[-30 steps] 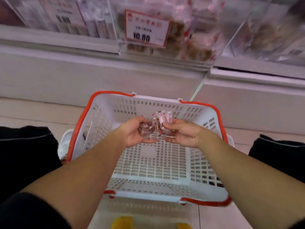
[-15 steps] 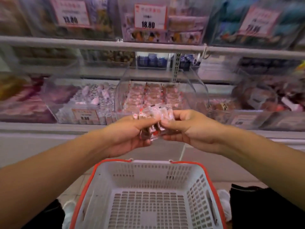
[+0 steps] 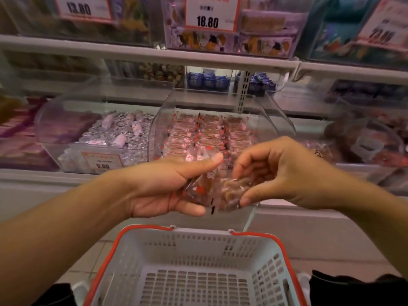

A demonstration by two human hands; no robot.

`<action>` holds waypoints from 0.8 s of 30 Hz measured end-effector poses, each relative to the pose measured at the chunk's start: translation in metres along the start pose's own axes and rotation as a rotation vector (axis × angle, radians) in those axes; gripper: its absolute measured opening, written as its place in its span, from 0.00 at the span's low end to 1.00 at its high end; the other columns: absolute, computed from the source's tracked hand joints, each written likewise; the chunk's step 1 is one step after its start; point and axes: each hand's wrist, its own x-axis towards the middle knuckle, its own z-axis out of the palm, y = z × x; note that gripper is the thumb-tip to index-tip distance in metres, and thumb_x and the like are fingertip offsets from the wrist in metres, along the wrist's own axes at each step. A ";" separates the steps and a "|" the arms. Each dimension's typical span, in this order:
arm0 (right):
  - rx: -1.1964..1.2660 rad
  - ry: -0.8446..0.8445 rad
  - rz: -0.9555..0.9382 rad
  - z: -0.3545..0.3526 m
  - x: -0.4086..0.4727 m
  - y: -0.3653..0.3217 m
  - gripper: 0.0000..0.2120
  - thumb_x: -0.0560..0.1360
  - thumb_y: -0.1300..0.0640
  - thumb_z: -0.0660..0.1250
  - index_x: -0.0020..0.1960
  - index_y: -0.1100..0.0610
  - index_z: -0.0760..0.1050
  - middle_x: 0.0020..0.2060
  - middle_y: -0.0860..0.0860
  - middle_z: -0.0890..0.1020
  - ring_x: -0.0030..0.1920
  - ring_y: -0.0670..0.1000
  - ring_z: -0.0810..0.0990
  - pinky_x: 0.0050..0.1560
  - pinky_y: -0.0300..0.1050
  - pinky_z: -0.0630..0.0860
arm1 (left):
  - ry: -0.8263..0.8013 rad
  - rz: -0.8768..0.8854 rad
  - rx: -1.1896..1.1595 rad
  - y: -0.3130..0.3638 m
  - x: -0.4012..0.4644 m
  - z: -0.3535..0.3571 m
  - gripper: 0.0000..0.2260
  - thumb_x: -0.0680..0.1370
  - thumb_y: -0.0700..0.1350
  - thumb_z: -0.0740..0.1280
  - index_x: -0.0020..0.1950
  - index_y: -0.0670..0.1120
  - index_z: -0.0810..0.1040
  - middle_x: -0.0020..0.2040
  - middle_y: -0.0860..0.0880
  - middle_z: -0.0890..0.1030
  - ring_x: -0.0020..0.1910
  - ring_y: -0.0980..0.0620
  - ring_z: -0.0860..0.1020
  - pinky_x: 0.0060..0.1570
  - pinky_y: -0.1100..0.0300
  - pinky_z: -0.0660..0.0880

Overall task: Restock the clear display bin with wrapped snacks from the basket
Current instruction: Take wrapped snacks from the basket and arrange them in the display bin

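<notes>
Nearest the person, a white perforated plastic basket with an orange-red rim sits on the pale tiled floor. Above it, the left hand holds a small bunch of wrapped snacks, thumb laid flat on top, fingers cupped beneath. The right hand pinches the crinkly clear wrappers from the other side, thumb under, curled fingers over. Brown pieces show through the film, with red marks. Just beyond the hands stands the clear display bin, curved-walled and glossy, holding neat rows of matching packets. Above it hangs a price tag reading 18.80.
</notes>
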 end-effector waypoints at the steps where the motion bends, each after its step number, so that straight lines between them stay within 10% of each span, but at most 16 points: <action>1: 0.027 0.009 -0.026 0.002 0.000 0.000 0.16 0.62 0.62 0.80 0.49 0.54 0.84 0.44 0.54 0.87 0.45 0.55 0.87 0.49 0.51 0.84 | -0.046 -0.002 0.038 0.000 0.000 0.001 0.21 0.65 0.57 0.74 0.53 0.46 0.85 0.47 0.44 0.85 0.38 0.52 0.85 0.26 0.64 0.78; 8: 0.028 0.179 -0.053 0.015 -0.001 0.002 0.28 0.63 0.70 0.79 0.60 0.56 0.79 0.49 0.53 0.84 0.50 0.52 0.85 0.52 0.42 0.82 | -0.164 -0.005 0.054 -0.008 0.007 0.010 0.16 0.69 0.48 0.75 0.55 0.44 0.84 0.54 0.43 0.84 0.55 0.45 0.83 0.29 0.63 0.80; 17: -0.218 0.091 -0.063 0.038 -0.005 0.000 0.31 0.80 0.60 0.66 0.78 0.45 0.60 0.73 0.38 0.69 0.71 0.35 0.66 0.70 0.35 0.67 | -0.056 0.126 0.079 -0.010 0.003 0.012 0.15 0.63 0.46 0.78 0.49 0.51 0.86 0.47 0.48 0.85 0.46 0.52 0.84 0.30 0.64 0.78; 24: -0.256 0.057 -0.104 0.031 -0.005 -0.004 0.34 0.68 0.57 0.80 0.70 0.47 0.72 0.58 0.41 0.79 0.60 0.44 0.78 0.59 0.39 0.76 | -0.182 0.002 0.391 -0.009 -0.003 0.012 0.07 0.65 0.41 0.79 0.40 0.48 0.84 0.39 0.46 0.83 0.32 0.56 0.81 0.25 0.66 0.75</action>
